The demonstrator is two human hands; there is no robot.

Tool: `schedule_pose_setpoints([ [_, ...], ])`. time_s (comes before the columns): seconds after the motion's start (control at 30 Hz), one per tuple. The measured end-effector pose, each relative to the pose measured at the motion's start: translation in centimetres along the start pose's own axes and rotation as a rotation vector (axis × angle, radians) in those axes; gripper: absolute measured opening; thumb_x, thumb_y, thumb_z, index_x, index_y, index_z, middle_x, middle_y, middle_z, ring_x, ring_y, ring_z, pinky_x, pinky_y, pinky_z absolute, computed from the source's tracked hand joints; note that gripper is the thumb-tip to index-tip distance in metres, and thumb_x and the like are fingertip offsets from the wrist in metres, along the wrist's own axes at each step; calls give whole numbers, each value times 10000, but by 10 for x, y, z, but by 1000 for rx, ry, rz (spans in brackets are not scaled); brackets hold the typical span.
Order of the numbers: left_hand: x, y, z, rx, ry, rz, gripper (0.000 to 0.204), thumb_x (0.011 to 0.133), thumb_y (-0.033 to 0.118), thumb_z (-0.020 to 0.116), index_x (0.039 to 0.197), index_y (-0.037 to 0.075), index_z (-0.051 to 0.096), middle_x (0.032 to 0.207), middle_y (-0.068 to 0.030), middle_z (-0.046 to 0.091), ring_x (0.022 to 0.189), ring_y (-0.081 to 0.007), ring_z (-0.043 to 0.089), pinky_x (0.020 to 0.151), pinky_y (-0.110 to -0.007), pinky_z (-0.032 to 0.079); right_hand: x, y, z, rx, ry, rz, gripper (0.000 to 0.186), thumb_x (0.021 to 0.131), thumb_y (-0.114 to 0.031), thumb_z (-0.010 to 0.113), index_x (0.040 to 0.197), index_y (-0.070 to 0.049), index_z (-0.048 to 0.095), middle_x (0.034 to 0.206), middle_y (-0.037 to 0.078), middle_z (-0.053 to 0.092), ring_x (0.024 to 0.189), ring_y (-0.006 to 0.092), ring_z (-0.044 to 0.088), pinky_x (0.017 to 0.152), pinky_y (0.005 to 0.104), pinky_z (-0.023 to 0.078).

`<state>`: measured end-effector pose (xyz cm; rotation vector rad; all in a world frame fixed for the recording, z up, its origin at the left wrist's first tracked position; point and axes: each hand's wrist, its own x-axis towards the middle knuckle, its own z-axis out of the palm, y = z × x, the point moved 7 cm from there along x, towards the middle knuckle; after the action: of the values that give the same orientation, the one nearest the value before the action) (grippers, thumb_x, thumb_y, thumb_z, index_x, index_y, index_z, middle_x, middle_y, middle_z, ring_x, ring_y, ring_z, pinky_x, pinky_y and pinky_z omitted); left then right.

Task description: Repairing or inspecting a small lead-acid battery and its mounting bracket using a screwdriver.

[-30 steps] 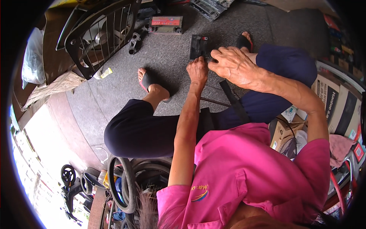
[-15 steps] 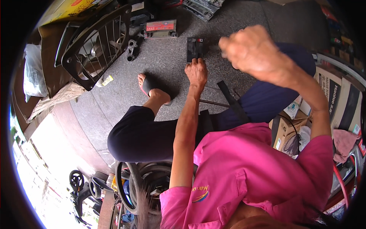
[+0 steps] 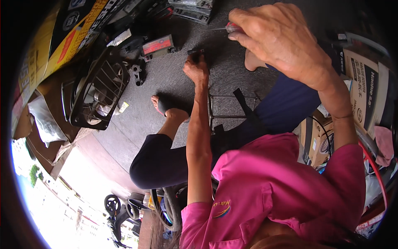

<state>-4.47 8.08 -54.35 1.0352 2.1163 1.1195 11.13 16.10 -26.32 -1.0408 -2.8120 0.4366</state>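
My left hand has its fingers closed on a small black battery on the dark floor, partly covering it. Higher up and to the right, my right hand grips a screwdriver with a red handle; its thin metal blade points left, away from the fingers and above the battery. A red-labelled battery lies left of my left hand, beside a black metal part. A low metal stool frame with black straps sits under me.
At the left stand a black grille, a yellow box and a plastic bag. Cardboard boxes are stacked at the right. Tyres and a black scooter are behind my left leg. Grey cases lie at the top.
My right hand has lifted away from the battery, up and toward the camera, and the screwdriver now shows in it. My left hand stays at the battery. The view has shifted.
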Motion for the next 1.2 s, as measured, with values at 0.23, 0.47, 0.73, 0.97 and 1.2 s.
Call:
schedule_pose_setpoints([
  [0.23,10,8,9,193,-116,256,128,754,137,636,843,47,658,770,-177,635,670,-331,623,620,-401,487,2,1,-6,68,-15,104,188,817,-193,584,905,-34,533,662,63,495,624,233,525,608,371,390],
  [0.47,13,12,26,604,-193,326,137,803,200,581,814,67,614,811,-159,611,660,-358,613,601,-437,498,-1,-5,-1,-104,10,68,179,826,-225,603,908,-71,558,726,40,591,661,217,605,625,355,446],
  [0.73,10,23,36,712,-264,452,85,768,120,548,746,39,561,808,-158,605,645,-350,623,557,-438,503,-7,-5,8,-45,0,60,223,840,-228,588,993,-68,555,792,38,592,730,201,588,717,360,413],
  [0.97,17,20,39,625,-276,312,143,729,156,598,763,17,597,795,-181,613,655,-364,621,599,-442,504,-14,-6,17,-58,64,-1,247,849,-225,574,1038,-70,539,831,42,581,813,189,555,765,362,382],
  [1.2,17,3,27,328,-191,182,191,725,189,631,788,10,613,775,-206,613,717,-391,605,630,-457,473,-9,-6,18,-56,-29,31,283,850,-220,571,1082,-62,534,856,45,579,836,187,539,776,360,376],
])
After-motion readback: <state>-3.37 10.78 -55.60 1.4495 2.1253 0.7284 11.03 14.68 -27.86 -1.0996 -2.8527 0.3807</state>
